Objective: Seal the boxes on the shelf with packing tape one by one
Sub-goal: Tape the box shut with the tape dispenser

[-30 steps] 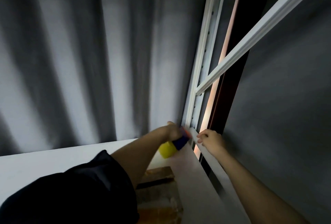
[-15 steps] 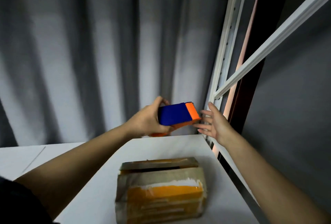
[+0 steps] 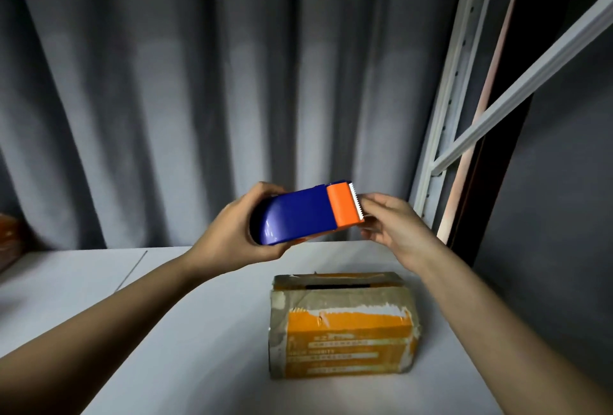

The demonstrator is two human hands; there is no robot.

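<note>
A worn orange box [image 3: 343, 325] sits nearest on the white shelf [image 3: 199, 331], right of centre, its top flaps showing a dark slit of a gap along the far edge and a grubby layer of old tape over its near face. Above and behind it, both hands are raised clear of the shelf. The left hand [image 3: 232, 235] grips the rounded blue end of a tape dispenser [image 3: 305, 215], fingers curled under it and thumb over the top. The dispenser points right, its orange head and toothed blade toward the right hand [image 3: 391, 225], whose fingertips meet the blade end; whether they pinch a tape end is too small to tell. Farther back hangs a grey curtain [image 3: 199, 83], with the white upright [image 3: 444, 99] of the rack and a slanting brace [image 3: 530, 79] at right.
</note>
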